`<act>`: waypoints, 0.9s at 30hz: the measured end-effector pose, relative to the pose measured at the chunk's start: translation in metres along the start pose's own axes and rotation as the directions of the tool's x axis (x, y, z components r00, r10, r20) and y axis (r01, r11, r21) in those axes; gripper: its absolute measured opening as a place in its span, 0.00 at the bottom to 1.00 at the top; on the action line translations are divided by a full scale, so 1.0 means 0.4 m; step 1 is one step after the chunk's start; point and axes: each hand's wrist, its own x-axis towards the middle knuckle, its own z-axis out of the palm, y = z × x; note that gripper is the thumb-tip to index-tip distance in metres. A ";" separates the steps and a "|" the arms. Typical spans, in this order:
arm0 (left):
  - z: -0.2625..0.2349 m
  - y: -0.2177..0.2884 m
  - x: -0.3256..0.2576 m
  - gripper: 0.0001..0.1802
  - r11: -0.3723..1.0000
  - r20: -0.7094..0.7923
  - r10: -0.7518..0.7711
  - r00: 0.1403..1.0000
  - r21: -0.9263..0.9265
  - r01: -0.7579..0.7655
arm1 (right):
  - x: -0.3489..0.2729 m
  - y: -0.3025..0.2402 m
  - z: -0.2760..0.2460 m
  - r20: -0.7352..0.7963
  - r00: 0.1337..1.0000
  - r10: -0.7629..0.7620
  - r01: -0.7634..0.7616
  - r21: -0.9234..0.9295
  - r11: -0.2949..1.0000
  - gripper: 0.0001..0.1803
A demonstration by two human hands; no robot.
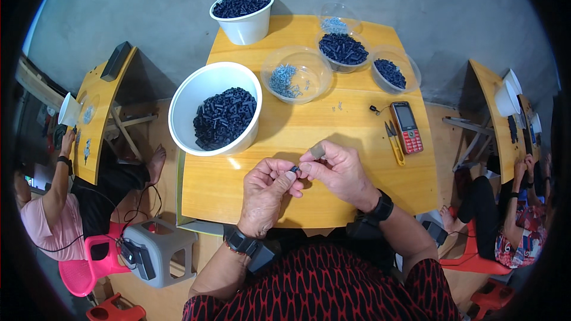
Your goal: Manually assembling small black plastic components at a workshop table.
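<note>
Over the near part of the wooden table (380,202), my two hands meet at the fingertips. My left hand (267,190) is closed, pinching a small black plastic piece (294,169) between thumb and finger. My right hand (340,173) pinches at the other end of that piece; anything else in its fingers is too small to make out. A brownish wrap (317,152) covers one right fingertip. Left of my hands stands a large white tub (178,113) of short black parts. Beyond them sits a clear bowl (306,92) with small silvery metal pieces.
Toward the back are another white tub (244,28), a clear bowl of black parts (343,49), a smaller one (391,75) and a clear container of metal pieces (334,25). Yellow-handled snips (395,145) lie beside a red phone (407,128). Other people (56,214) sit at side tables.
</note>
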 end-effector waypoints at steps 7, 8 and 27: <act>0.000 -0.001 0.001 0.05 1.000 -0.023 -0.010 1.000 -0.004 0.010 | 0.002 0.009 0.002 -0.027 1.000 -0.010 0.010 -0.016 1.000 0.05; 0.000 -0.003 0.001 0.05 1.000 -0.021 -0.003 1.000 -0.003 0.003 | 0.002 0.008 0.004 -0.026 1.000 -0.009 0.009 -0.017 1.000 0.05; 0.020 -0.031 -0.007 0.04 0.983 -0.092 0.152 0.984 0.114 -0.141 | 0.005 0.000 0.015 -0.008 0.981 -0.192 0.175 -0.372 0.911 0.05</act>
